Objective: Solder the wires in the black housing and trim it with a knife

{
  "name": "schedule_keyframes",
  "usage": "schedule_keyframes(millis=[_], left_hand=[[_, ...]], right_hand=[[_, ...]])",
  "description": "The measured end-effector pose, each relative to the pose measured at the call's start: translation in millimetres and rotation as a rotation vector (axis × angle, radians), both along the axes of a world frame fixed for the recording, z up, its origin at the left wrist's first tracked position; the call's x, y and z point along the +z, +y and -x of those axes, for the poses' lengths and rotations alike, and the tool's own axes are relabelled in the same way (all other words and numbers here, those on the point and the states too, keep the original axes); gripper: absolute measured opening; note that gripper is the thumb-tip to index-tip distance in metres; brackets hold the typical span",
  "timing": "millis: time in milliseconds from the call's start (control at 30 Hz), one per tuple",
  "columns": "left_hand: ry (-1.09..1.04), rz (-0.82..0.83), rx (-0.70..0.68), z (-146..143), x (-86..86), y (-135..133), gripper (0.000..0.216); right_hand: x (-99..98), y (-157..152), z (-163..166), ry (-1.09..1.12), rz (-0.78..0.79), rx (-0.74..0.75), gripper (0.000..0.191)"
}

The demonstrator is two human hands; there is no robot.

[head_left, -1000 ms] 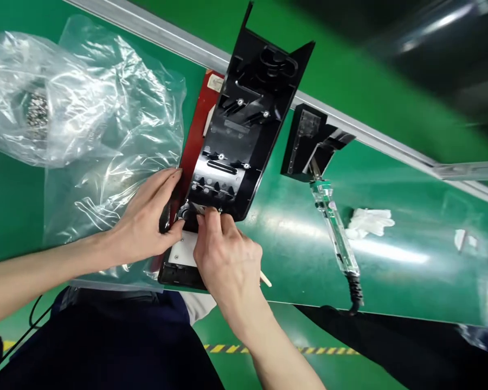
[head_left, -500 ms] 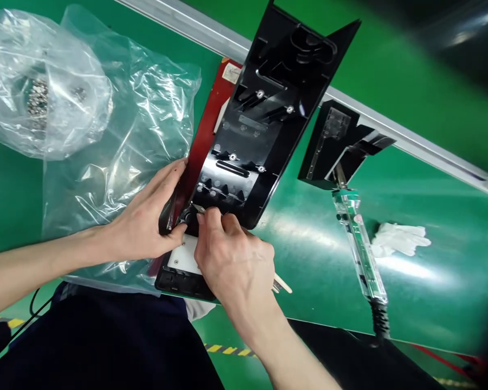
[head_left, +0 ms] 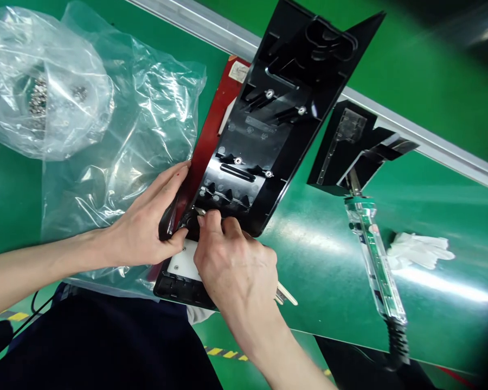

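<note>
A long black plastic housing (head_left: 276, 108) lies inner side up on a red jig (head_left: 205, 146) on the green table. My left hand (head_left: 146, 227) grips its near left edge, thumb pressed by a small round black part (head_left: 190, 221). My right hand (head_left: 231, 265) is closed on tweezers (head_left: 199, 211). Their tip touches the housing near that round part, and their back end sticks out behind my palm. A white plate (head_left: 183, 262) with screws sits just under my hands.
Crumpled clear plastic bags (head_left: 106, 124), one holding small metal parts (head_left: 38, 97), lie at the left. A clear-handled electric screwdriver (head_left: 372, 254) rests in a black holder (head_left: 350, 146) at the right. A white glove (head_left: 421, 250) lies beyond it. An aluminium rail (head_left: 431, 146) borders the table.
The view has shifted, so everything sits further right and lower in the frame. Both hands stay at the same spot on the housing, with only slight finger movement.
</note>
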State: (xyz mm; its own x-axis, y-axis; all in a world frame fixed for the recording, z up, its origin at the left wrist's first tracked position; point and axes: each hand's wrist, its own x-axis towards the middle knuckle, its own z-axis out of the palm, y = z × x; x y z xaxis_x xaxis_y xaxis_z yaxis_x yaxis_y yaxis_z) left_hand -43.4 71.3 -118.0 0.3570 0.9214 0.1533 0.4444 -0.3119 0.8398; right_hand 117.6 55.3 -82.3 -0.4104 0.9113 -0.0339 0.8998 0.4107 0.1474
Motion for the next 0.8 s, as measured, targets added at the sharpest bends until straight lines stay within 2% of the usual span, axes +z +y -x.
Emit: schedule_keyframes(millis=[533, 800], left_hand=[[0.002, 0.0, -0.004, -0.3, 0.5, 1.1, 0.084], [-0.009, -0.027, -0.005, -1.1, -0.5, 1.3, 0.08]], right_hand=[[-1.6, 1.5, -0.9, -0.003, -0.011, -0.004, 0.007], [1.9, 2.1, -1.3, -0.086, -0.012, 0.045, 0.007]])
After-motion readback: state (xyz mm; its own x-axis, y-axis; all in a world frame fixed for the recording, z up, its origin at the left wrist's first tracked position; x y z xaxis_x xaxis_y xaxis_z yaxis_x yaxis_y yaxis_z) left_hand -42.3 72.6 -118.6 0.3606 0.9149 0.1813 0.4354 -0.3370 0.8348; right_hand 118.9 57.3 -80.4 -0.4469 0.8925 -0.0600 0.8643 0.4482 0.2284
